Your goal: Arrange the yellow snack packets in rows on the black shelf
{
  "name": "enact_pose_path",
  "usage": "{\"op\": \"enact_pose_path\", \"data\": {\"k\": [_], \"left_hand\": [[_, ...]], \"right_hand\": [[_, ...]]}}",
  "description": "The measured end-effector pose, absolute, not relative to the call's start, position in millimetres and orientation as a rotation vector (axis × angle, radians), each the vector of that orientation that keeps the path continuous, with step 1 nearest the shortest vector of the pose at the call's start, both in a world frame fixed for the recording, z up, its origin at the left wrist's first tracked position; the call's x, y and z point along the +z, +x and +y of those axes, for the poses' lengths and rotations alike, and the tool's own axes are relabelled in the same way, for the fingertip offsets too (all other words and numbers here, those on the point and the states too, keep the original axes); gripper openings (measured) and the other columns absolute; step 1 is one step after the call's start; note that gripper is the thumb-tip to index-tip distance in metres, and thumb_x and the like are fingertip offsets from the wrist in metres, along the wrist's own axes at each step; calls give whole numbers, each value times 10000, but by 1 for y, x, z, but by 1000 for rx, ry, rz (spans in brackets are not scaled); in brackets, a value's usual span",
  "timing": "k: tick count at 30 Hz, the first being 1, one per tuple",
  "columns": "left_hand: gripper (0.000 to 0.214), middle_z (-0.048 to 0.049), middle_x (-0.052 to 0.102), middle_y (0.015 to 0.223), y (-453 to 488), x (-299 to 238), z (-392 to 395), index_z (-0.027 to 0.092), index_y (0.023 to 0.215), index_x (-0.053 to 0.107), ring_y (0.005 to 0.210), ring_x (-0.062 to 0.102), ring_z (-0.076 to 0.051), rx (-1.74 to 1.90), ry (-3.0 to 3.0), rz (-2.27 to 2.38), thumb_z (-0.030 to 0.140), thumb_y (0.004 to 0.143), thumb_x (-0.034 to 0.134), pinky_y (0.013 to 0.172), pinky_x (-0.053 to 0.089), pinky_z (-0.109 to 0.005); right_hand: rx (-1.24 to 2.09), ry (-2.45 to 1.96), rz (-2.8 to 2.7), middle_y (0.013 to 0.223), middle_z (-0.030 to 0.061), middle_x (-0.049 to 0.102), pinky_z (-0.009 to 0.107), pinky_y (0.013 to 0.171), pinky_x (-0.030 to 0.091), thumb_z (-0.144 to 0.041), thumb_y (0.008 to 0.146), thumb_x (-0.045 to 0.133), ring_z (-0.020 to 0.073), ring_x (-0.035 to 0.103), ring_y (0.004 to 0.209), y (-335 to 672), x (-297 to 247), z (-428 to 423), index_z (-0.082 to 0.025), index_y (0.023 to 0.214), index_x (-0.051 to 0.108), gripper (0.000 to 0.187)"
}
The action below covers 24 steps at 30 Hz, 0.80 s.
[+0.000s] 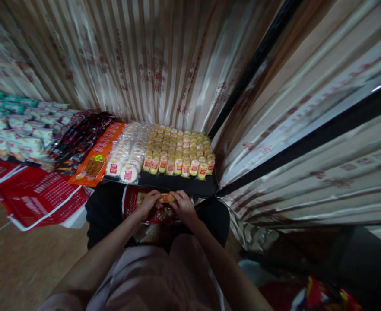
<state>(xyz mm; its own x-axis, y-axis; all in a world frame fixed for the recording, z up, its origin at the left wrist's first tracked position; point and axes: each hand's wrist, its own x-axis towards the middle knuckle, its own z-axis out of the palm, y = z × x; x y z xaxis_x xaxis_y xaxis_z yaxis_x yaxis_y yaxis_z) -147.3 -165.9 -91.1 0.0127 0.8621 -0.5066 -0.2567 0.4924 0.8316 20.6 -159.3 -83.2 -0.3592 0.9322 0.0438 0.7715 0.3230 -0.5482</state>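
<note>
Between fingers of left hand (150, 203) and right hand (184, 204), pinched at both ends: small oblong yellow-orange packet, red-labelled (166, 198). Below fingers: red perforated plastic basket (129, 202). Beyond fingers: upright rows of yellow packets (179, 151), black flat shelf (177, 182).

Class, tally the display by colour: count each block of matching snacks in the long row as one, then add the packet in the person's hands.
Teal packets: 1 block
White packets: 1 block
Dark packets: 1 block
Orange packaging: 1 block
Round white snacks: 1 block
Yellow packs: 1 block
Held packet: 1
Total: 7
</note>
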Motion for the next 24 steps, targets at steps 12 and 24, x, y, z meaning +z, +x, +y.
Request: {"op": "enact_pose_path", "data": {"k": [12,24], "left_hand": [[243,-11,633,725,-134,-59,-159,134,832,580,559,601,-95,1026,595,990,248,630,650,505,447,-173],[372,-10,641,733,-84,-63,-153,137,946,613,585,577,-87,1009,598,1058,267,607,697,536,424,-179]], "right_hand": [[783,-1593,-1546,849,47,609,315,677,503,-377,751,580,156,580,663,32,-71,-162,-134,1188,499,507],[1182,-1316,-887,793,11,667,303,713,526,-350,639,643,169,648,755,38,-69,-160,-179,1073,493,490]]}}
